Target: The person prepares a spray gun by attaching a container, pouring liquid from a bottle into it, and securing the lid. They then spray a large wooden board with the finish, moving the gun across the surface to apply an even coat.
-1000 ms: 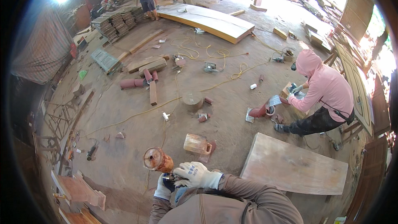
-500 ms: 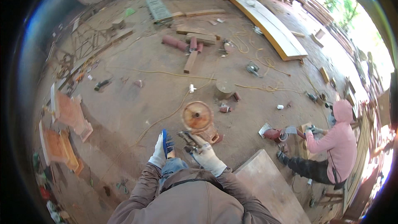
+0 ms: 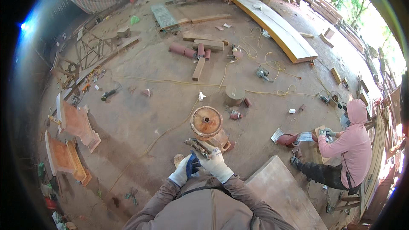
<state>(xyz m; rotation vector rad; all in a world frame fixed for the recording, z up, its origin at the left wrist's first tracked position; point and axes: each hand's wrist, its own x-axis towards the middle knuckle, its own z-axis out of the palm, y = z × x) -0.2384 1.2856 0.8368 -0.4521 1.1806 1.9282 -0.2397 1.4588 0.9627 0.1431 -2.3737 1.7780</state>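
My right hand, in a white glove, is closed around a dark, elongated metallic object whose exact kind I cannot make out. My left hand, in a white glove with a blue palm, sits against the right hand's near side. Its fingers curl inward, and whatever they hold is hidden. Just beyond both hands stands a round, rusty-orange disc with a central hub. An orange-brown block-like part shows beside and under it, close to my right fingers.
A pale slab lies at my right. Further right, a person in a pink hooded top sits working on a wooden piece. Orange wooden pieces stand at left. A yellow cord, a stump and a long board lie ahead.
My left hand has moved right, from stretched-out fingers apart from the right hand to curled against it. My right hand still holds the dark metallic object. The view has shifted slightly.
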